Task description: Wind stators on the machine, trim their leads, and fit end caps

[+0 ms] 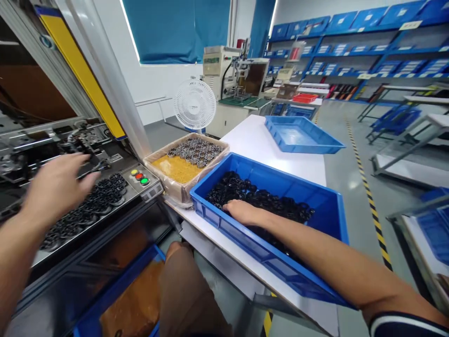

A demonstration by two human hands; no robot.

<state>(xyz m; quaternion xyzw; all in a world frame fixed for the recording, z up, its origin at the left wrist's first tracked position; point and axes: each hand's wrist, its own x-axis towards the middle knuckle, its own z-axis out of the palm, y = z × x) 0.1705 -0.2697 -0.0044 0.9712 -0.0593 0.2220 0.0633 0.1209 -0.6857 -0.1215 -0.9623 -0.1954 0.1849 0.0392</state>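
Observation:
My right hand [242,212] reaches into a blue plastic bin [326,194] and rests on the heap of black ring-shaped parts [263,199]; its fingers curl down into the pile and are hidden. My left hand [58,185] hovers over the machine's metal ledge [42,255], just above a row of the same black ring parts [94,199]. It is blurred by motion, fingers bent loosely, and I see nothing clearly in it.
A cardboard box [185,161] with grey ring parts and a yellow layer stands between machine and bin. Coloured buttons [139,177] sit on the machine panel. An empty blue tray [301,135], a white fan [194,105], shelving and racks lie beyond.

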